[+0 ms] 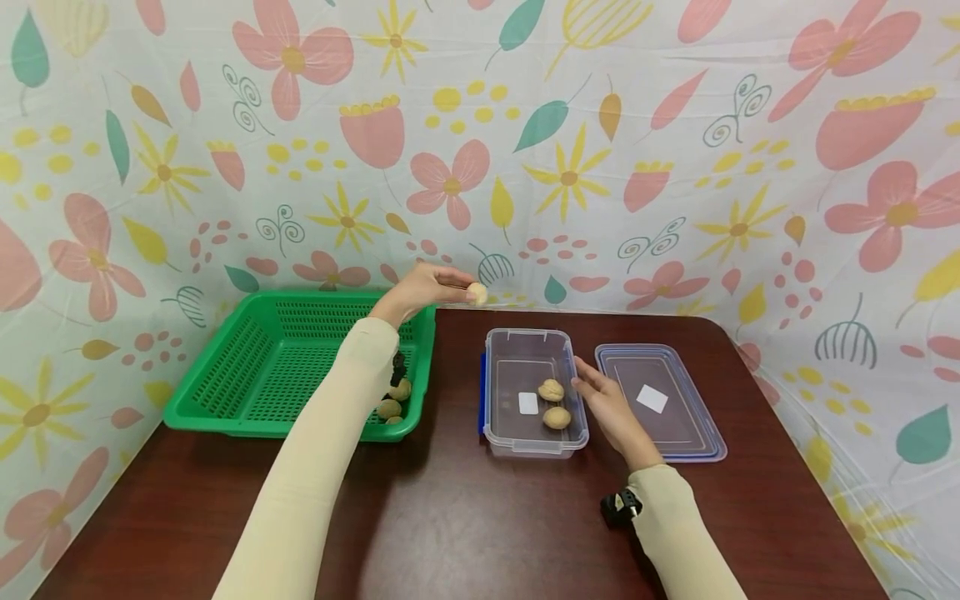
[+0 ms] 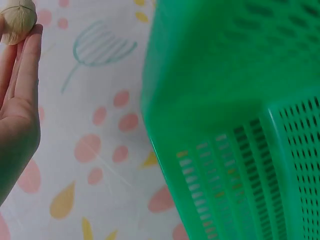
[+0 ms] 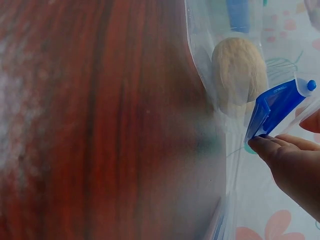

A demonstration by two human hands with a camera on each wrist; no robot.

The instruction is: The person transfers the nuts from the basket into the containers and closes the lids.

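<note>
My left hand [image 1: 427, 289] pinches a walnut [image 1: 477, 292] between thumb and fingertips, held up in the air beyond the green basket's right side. In the left wrist view, the walnut [image 2: 19, 21] shows a pale shell with a seam. My right hand [image 1: 611, 408] touches the right side of a clear plastic box [image 1: 510, 429], fingers fairly straight. The right wrist view has its fingertips at a blue clip [image 3: 275, 110] on the box. Inside the box, two walnuts [image 1: 557, 417] lie toward the right wall.
At left, a green basket [image 1: 225, 423] holds several walnuts [image 1: 389, 409] in its near right corner, partly hidden by my left sleeve. A clear lid [image 1: 663, 437] lies to the right of the box. Behind the dark wood table [image 1: 465, 517] hangs a floral cloth [image 1: 480, 108].
</note>
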